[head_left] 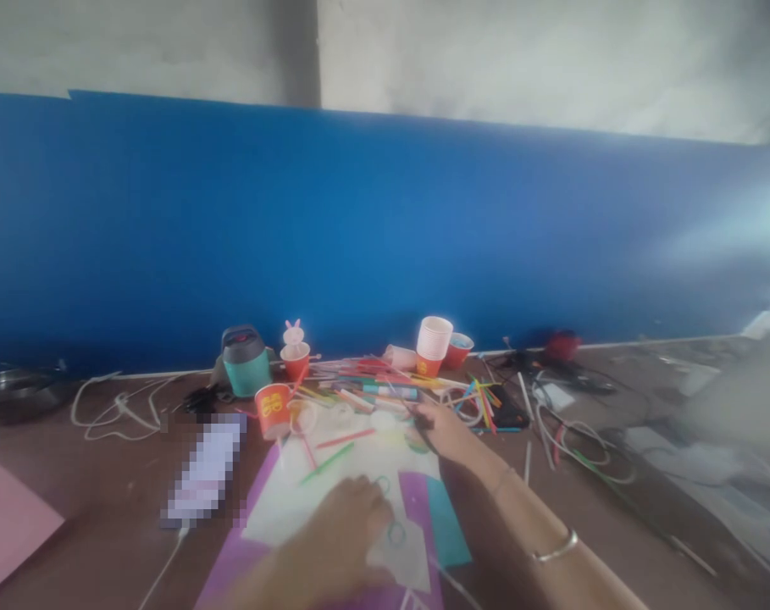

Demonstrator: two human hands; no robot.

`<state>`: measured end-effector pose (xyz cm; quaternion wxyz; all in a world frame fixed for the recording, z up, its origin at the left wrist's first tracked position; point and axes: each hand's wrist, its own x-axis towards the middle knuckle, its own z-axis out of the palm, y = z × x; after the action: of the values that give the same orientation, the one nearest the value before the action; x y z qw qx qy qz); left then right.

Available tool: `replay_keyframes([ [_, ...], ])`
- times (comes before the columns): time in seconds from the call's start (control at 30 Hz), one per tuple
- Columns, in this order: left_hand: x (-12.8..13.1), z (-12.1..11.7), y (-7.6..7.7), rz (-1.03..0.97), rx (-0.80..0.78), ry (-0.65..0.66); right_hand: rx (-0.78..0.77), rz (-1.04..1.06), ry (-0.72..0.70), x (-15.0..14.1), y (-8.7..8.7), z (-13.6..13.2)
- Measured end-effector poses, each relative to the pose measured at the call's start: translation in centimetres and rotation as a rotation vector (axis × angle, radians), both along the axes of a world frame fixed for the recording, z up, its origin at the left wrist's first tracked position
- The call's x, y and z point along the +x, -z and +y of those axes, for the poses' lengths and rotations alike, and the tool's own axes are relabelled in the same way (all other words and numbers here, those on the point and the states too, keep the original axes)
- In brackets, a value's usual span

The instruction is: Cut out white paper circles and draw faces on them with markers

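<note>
My left hand (343,525) rests with curled fingers on a white sheet of paper (359,474) that lies over purple paper (232,568) and a teal sheet (448,525); what it holds is hidden. Small green rings are drawn or lie on the paper beside its fingers. My right hand (445,428), with a bracelet on the wrist, reaches forward to the far edge of the paper and seems to pinch a thin dark stick among coloured straws (372,385). The picture is blurred.
Red paper cups (274,409), a white cup stack (434,339), a teal jar (245,363), a phone (203,466), white cables (118,407), tangled wires (568,432) and pink paper (9,517) lie on the brown table. A blue board (385,229) stands behind.
</note>
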<state>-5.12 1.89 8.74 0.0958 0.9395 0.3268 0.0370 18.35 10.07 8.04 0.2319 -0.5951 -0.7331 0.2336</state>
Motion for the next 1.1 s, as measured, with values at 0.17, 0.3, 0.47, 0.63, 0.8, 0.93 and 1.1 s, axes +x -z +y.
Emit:
replay_keyframes([
  [0.17, 1.5, -2.8, 4.4, 0.094, 0.199, 0.078, -0.752, 0.061, -0.422, 3.3, -2.0, -1.3],
  [0.3, 1.7, -3.0, 6.4, 0.039, 0.339, 0.048, -0.975, -0.080, -0.422, 4.7, -3.5, -1.2],
  [0.47, 1.4, -3.2, 6.8, -0.256, 0.471, -0.019, -1.055, -0.082, -0.468, 4.6, -3.2, -0.5],
  [0.63, 1.6, -3.2, 5.9, -0.484, 0.564, -0.016, -1.074, -0.105, -0.571, 2.7, -3.0, 0.8],
  [0.8, 1.8, -2.9, 6.1, -0.526, 0.530, -0.008, -1.066, -0.087, -0.577, 1.0, -3.1, 1.5],
  [0.93, 1.7, -2.5, 6.6, -0.524, 0.528, -0.061, -1.069, 0.031, -0.532, 1.4, -2.1, 0.7],
  [1.1, 1.3, -2.0, 6.5, -0.469, 0.420, -0.112, -1.044, 0.215, -0.491, 1.5, -0.4, -1.3],
])
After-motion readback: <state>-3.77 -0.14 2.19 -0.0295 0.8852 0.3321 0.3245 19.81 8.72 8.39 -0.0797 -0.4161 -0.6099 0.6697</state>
